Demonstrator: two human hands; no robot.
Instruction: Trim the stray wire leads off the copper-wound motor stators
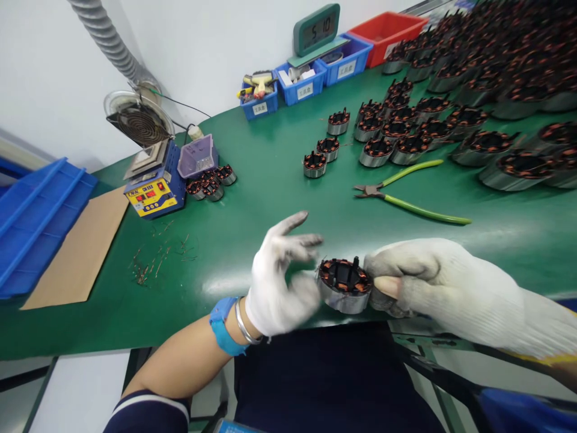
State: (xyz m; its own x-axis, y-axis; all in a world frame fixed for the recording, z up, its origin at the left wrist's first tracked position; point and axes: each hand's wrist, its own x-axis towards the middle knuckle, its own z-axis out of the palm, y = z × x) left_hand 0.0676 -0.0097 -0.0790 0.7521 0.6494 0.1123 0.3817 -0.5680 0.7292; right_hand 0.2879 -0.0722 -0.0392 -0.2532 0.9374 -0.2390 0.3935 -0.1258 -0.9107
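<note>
Near the table's front edge, my gloved right hand (419, 288) grips a motor stator (345, 287) by its right side, thumb and fingers closed on it. The stator has a steel ring, copper windings and a black insulator with a post standing up. Just left of it is my gloved left hand (283, 279), its fingers apart and partly blurred; nothing shows in it. Whether its fingertips touch the stator I cannot tell. Green-handled cutting pliers (376, 191) lie open on the table beyond my right hand.
Several stators (396, 129) crowd the right and back of the green table (252, 210). At left stand a soldering station (155, 192), a purple bin (198, 156) and wire scraps (144, 270). Blue bins (302, 90), a red bin (383, 36) and a clock (316, 30) line the wall.
</note>
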